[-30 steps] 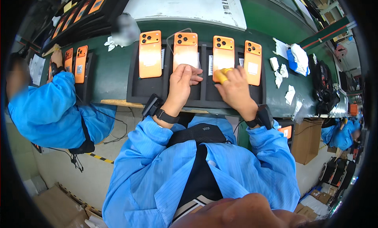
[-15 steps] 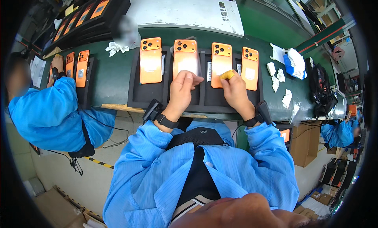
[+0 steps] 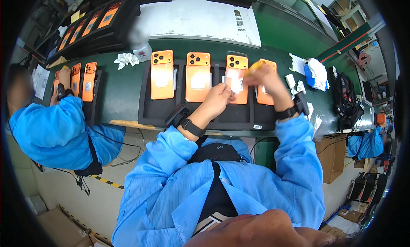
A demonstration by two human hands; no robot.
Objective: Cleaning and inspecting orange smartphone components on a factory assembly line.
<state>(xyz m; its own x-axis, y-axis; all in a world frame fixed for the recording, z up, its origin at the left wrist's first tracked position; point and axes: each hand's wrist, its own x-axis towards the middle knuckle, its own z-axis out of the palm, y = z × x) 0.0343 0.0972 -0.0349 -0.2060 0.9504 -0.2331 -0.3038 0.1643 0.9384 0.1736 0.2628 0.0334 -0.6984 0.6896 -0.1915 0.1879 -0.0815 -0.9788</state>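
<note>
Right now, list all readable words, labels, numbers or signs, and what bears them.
White label on the black tray's front edge: dark print, not copied here.
The tray's orange smartphones: glare washes out any print.
Labels beside them: too small.
White sticker, smartphone at left: too small.
White board: dark patches, unreadable.

The person wears a light blue jacket [image 3: 265,195] with fine darker lines, an open pointed collar and a pale round button [image 3: 225,181]. Beneath it is a black top [image 3: 215,189] with a cream-and-black striped band [image 3: 212,221]. A black mesh-like pouch [image 3: 220,153] with a small pale marking is at the waist. Behind the left hand [image 3: 220,96], the wrist bears a black strap [image 3: 193,127] and a boxy black device [image 3: 176,115]; the right hand [image 3: 264,75] has yellow at the fingers, blurred, and similar black wristwear [image 3: 301,103].
</note>
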